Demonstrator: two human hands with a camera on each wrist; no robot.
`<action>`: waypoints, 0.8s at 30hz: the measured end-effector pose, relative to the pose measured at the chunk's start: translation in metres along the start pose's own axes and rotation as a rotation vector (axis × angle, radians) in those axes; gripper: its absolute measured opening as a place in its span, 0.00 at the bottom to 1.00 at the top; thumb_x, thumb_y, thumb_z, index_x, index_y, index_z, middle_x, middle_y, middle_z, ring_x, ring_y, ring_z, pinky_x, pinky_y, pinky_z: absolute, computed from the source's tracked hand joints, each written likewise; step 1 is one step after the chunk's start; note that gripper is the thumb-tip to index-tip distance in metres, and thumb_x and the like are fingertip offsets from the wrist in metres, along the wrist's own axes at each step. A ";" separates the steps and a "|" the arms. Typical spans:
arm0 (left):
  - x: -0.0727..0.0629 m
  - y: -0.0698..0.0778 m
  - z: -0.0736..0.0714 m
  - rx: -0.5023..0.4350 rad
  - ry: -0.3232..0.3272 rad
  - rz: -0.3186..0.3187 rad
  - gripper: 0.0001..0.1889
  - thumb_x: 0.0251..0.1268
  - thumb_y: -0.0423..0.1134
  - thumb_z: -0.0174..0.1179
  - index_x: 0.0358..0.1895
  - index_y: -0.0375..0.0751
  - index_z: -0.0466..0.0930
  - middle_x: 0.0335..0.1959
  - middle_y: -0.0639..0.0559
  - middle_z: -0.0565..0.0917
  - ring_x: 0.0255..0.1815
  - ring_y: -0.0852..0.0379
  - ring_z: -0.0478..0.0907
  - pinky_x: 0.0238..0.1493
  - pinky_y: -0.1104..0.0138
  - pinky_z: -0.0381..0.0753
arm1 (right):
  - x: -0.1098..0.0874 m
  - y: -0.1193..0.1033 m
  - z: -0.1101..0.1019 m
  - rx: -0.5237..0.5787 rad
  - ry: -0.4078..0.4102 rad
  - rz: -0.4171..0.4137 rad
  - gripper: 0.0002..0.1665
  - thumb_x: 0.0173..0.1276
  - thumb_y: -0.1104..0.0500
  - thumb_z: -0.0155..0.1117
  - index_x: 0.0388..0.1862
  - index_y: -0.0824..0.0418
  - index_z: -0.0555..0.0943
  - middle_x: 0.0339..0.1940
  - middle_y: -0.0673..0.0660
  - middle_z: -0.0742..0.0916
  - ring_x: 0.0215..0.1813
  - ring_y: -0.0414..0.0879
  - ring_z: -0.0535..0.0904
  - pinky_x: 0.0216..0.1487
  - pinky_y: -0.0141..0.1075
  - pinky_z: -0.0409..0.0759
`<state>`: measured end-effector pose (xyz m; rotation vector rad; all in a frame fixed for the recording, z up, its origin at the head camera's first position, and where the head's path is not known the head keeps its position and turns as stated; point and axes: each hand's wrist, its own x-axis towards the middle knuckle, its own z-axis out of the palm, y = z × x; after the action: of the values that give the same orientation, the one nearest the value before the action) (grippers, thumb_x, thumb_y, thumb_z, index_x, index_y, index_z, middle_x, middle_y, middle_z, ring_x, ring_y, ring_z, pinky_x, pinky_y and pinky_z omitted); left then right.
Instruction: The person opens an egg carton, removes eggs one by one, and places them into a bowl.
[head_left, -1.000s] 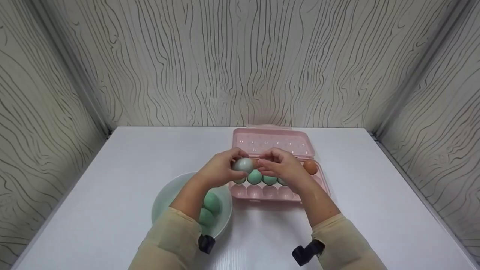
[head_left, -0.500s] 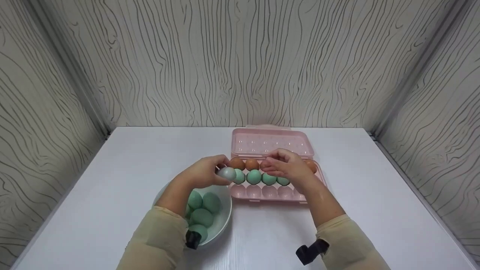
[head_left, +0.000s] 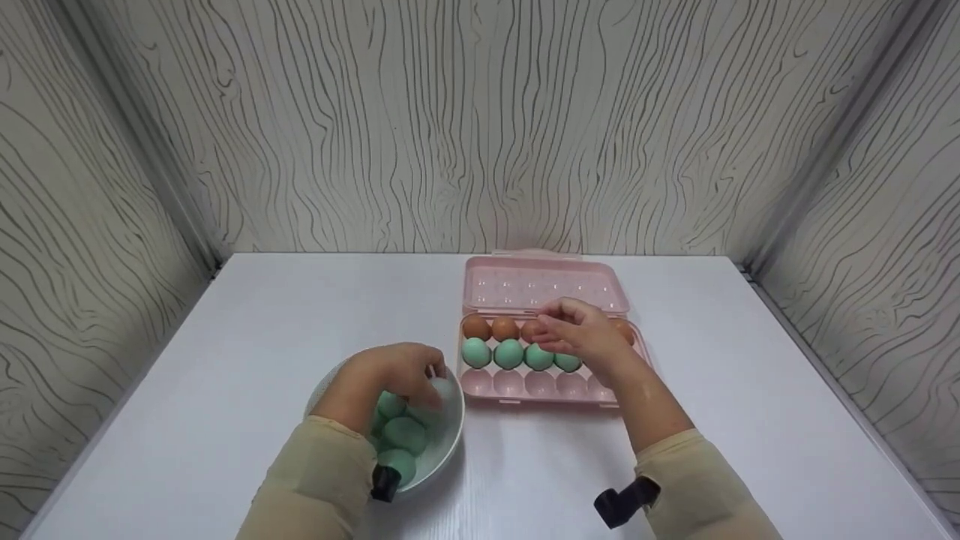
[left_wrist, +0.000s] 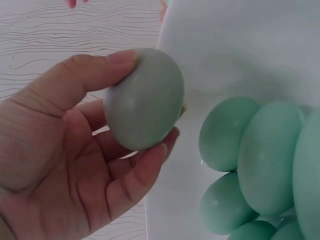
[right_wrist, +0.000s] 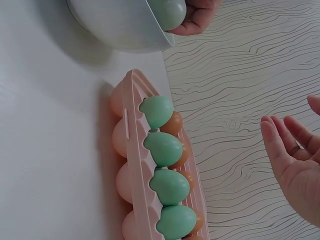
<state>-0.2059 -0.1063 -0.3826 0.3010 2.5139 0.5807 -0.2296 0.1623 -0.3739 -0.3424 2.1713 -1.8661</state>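
In the left wrist view, my left hand [left_wrist: 70, 145] holds a pale grey-green egg [left_wrist: 145, 100] between thumb and fingers. The head view places this hand at the right side of a white bowl [head_left: 454, 439], over the green eggs [head_left: 405, 435] inside. My right hand [head_left: 583, 335] hovers above a pink egg box [head_left: 540, 281] with its lid laid back. Its fingers are loosely bent around nothing, as the right wrist view also shows. Brown eggs [head_left: 505, 328] fill part of the box's back row, and several green eggs [head_left: 508, 354] sit in the middle row.
Both things stand on a white table [head_left: 525, 472], the bowl left of the box. The front row of cups [head_left: 508, 384] shows its pink hollows. Wood-grain panels [head_left: 480, 127] enclose the back and both sides.
My left hand has moved left and down with the pale egg, from above the egg box to the bowl. The right hand has shifted slightly to the right over the box.
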 end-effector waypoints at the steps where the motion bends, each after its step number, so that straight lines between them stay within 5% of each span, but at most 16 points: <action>1: 0.000 0.001 0.001 0.007 -0.014 -0.016 0.12 0.49 0.44 0.65 0.39 0.56 0.77 0.35 0.55 0.77 0.36 0.53 0.74 0.42 0.57 0.75 | 0.000 0.000 0.000 -0.007 0.003 0.004 0.20 0.66 0.56 0.58 0.49 0.71 0.71 0.41 0.59 0.78 0.47 0.56 0.79 0.48 0.42 0.78; 16: 0.002 0.016 0.014 -0.012 -0.071 -0.173 0.13 0.46 0.35 0.65 0.38 0.55 0.82 0.32 0.52 0.79 0.35 0.49 0.74 0.34 0.58 0.76 | 0.000 0.001 -0.002 0.007 0.031 0.026 0.20 0.66 0.56 0.57 0.49 0.71 0.70 0.45 0.65 0.77 0.47 0.53 0.79 0.48 0.41 0.78; 24: 0.010 0.020 0.013 -0.034 -0.092 -0.270 0.18 0.45 0.33 0.68 0.42 0.54 0.82 0.37 0.51 0.77 0.43 0.45 0.71 0.46 0.40 0.72 | 0.001 0.002 -0.002 -0.003 0.024 0.027 0.19 0.68 0.56 0.55 0.50 0.70 0.71 0.46 0.66 0.78 0.48 0.53 0.78 0.49 0.40 0.78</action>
<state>-0.2053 -0.0808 -0.3877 -0.0255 2.3997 0.4886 -0.2317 0.1642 -0.3759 -0.2909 2.1835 -1.8615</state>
